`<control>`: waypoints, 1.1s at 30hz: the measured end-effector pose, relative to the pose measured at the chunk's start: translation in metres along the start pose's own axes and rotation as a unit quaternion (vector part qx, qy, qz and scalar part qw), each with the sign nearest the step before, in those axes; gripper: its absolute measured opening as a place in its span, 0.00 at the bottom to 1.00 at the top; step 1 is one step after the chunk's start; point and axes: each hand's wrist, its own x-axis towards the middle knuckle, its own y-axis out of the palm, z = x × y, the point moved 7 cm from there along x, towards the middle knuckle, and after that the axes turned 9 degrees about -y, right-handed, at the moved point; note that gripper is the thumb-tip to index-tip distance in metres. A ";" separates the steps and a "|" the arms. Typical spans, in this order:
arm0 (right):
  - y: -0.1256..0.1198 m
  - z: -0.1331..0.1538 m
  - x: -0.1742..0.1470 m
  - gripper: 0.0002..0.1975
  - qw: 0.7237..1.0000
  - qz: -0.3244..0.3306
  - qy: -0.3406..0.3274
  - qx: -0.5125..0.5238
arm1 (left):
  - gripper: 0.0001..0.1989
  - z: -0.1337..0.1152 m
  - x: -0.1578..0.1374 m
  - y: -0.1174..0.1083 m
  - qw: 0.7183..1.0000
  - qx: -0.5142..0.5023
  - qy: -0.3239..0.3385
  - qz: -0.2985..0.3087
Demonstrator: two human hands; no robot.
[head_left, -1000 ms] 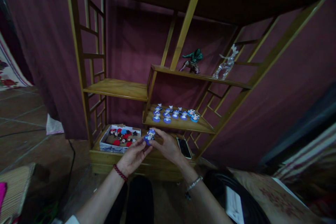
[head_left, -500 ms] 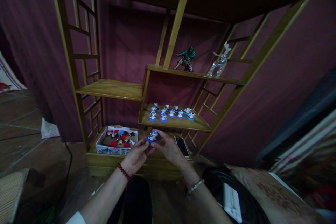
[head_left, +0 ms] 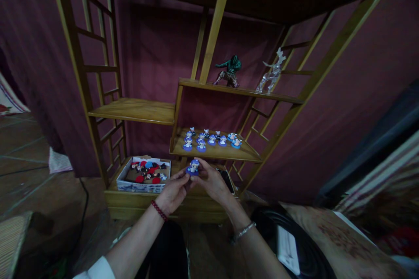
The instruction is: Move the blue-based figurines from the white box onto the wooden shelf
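A small purple-and-white figurine (head_left: 193,166) on a round purple base is held upright between both my hands. Fingers of my left hand (head_left: 175,192) grip the base from the left. My right hand (head_left: 211,181) pinches the figurine from the right side. Just beyond, similar purple figurines (head_left: 201,145) stand in rows on a low wooden shelf (head_left: 216,153), along with small dark ones (head_left: 206,133) at the back and blue-and-white ones (head_left: 236,143) at the right. To the left of my hands sits an open box (head_left: 144,186) with several red, black and blue figurines lying in it.
On the upper right shelf are a green-hooded crouching figure (head_left: 231,72) and a clear deer figurine (head_left: 271,74). A tablet-like dark panel (head_left: 225,181) lies behind my right hand. A black round seat (head_left: 288,235) carrying a white object (head_left: 288,250) is at lower right.
The figurine, held in both hands, has risen slightly, shifted a little right and turned more upright. My view has shifted slightly. The shelf figurines and box contents look unchanged.
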 end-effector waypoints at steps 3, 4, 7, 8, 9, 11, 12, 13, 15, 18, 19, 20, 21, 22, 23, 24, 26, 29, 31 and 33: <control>-0.003 -0.005 -0.001 0.28 1.000 -0.010 0.000 0.018 | 0.11 0.002 0.004 0.002 1.000 0.005 0.000 0.000; -0.004 -0.007 -0.001 0.28 1.000 -0.014 -0.002 0.024 | 0.11 0.003 0.006 0.002 1.000 0.008 0.001 -0.002; -0.007 -0.014 -0.002 0.28 0.999 -0.020 -0.006 0.032 | 0.10 0.006 0.011 0.003 1.000 0.018 -0.003 -0.005; -0.008 -0.017 -0.002 0.28 0.999 -0.020 -0.007 0.032 | 0.09 0.008 0.013 0.003 1.000 0.021 -0.005 -0.005; -0.009 -0.020 -0.002 0.27 0.999 -0.021 -0.007 0.030 | 0.09 0.009 0.015 0.004 1.000 0.024 -0.007 -0.006; -0.012 -0.024 -0.002 0.27 0.999 -0.026 -0.006 0.025 | 0.08 0.011 0.019 0.004 0.999 0.030 -0.012 -0.010; -0.014 -0.026 -0.003 0.26 0.999 -0.030 -0.006 0.022 | 0.08 0.012 0.021 0.004 0.999 0.032 -0.013 -0.014; -0.016 -0.027 -0.003 0.26 0.999 -0.035 -0.006 0.019 | 0.08 0.013 0.023 0.004 0.999 0.034 -0.014 -0.017; -0.020 -0.028 -0.004 0.25 0.999 -0.041 -0.005 0.018 | 0.08 0.015 0.028 0.003 0.999 0.038 -0.013 -0.024; -0.024 -0.029 -0.005 0.25 0.999 -0.045 0.003 0.030 | 0.08 0.018 0.033 0.005 0.999 0.045 -0.011 -0.029; -0.026 -0.030 -0.005 0.25 0.998 -0.046 0.008 0.033 | 0.07 0.019 0.035 0.005 0.998 0.048 -0.011 -0.031; -0.027 -0.032 -0.005 0.25 0.998 -0.047 0.013 0.034 | 0.07 0.020 0.037 0.006 0.998 0.050 -0.012 -0.035; -0.029 -0.034 -0.005 0.25 0.998 -0.049 0.017 0.033 | 0.07 0.020 0.038 0.007 0.998 0.054 -0.013 -0.039; -0.031 -0.037 -0.005 0.25 0.998 -0.051 0.021 0.030 | 0.07 0.021 0.039 0.008 0.997 0.058 -0.014 -0.044; -0.033 -0.040 -0.005 0.25 0.998 -0.054 0.022 0.026 | 0.07 0.022 0.041 0.009 0.997 0.063 -0.014 -0.047; -0.036 -0.044 -0.005 0.25 0.998 -0.061 0.024 0.024 | 0.07 0.022 0.042 0.011 0.997 0.068 -0.014 -0.046; -0.039 -0.051 -0.005 0.25 0.997 -0.066 0.023 0.026 | 0.08 0.023 0.044 0.016 0.996 0.079 -0.010 -0.041; -0.046 -0.061 -0.004 0.25 0.997 -0.073 0.019 0.023 | 0.10 0.025 0.047 0.023 0.994 0.103 -0.003 -0.031; -0.051 -0.066 -0.003 0.25 0.996 -0.085 0.021 0.021 | 0.11 0.025 0.048 0.027 0.992 0.122 0.000 -0.031; -0.056 -0.071 -0.002 0.25 0.995 -0.096 0.026 0.020 | 0.12 0.026 0.049 0.031 0.990 0.137 0.003 -0.033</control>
